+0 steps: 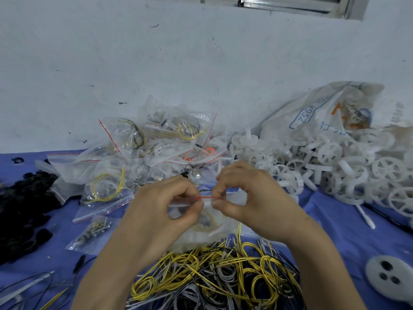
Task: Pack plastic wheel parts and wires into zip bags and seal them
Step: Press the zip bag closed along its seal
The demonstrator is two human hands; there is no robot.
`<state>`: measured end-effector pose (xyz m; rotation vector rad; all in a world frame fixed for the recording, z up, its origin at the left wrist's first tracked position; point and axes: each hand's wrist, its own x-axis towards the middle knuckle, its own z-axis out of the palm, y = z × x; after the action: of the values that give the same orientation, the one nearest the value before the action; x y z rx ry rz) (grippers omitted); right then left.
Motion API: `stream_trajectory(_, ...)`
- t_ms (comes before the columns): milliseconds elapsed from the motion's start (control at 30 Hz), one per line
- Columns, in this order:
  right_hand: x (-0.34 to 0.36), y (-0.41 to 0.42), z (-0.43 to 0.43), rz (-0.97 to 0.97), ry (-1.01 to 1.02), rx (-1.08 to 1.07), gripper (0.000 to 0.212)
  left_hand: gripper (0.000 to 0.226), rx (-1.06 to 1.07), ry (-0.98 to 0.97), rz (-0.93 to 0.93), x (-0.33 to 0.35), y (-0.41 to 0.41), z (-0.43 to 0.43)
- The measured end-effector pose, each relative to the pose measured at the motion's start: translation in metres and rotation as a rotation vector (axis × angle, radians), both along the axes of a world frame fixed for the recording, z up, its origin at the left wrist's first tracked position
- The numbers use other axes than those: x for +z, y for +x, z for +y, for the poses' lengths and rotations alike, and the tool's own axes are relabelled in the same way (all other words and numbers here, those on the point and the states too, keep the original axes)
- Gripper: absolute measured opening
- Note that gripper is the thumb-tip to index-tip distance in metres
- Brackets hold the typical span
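Above the middle of the blue-covered desk [335, 231], the left hand [165, 209] and right hand [245, 193] each pinch the red-striped mouth of a zip bag [207, 222] between thumb and curled fingers. Its body hangs behind the wrists, partly hidden. Filled bags [156, 148] are heaped toward the far edge and white wheels [335, 166] toward the right. Tangled wires [223, 271] cover the near edge, and black parts [24, 211] lie along the left.

We are looking at a blue-covered table [330, 220]; it is carrying a heap of filled zip bags [156, 142], a pile of white plastic wheels [335, 166], tangled wires [223, 276] and black parts [20, 209].
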<state>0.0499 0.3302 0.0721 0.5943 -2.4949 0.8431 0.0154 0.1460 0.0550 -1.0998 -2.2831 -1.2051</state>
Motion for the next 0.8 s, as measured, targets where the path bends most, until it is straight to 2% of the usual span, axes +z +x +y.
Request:
stream_trajectory(100, -0.002, -0.002, -0.005, 0.006, 0.032, -0.009, 0.008, 0.005, 0.011, -0.056, 0.03, 0.0, 0.0, 0.001)
stream_trajectory(233, 0.0, 0.0, 0.0, -0.004, 0.028, -0.024, 0.014, 0.007, 0.025, -0.06, 0.043, 0.001, 0.0, -0.003)
stream_trajectory(333, 0.0, -0.001, -0.001, 0.045, 0.063, -0.025, 0.011, 0.007, 0.039, -0.084, 0.053, 0.0, 0.0, -0.004)
stream_trajectory(567, -0.001, -0.001, -0.004, 0.048, 0.069, -0.034, 0.007, 0.02, 0.035, -0.115, 0.061, 0.001, -0.001, -0.006)
stream_trajectory(800, -0.003, -0.001, -0.012, 0.051, 0.151, -0.044, 0.007, 0.012, 0.068, -0.172, 0.077, 0.0, -0.001, -0.008)
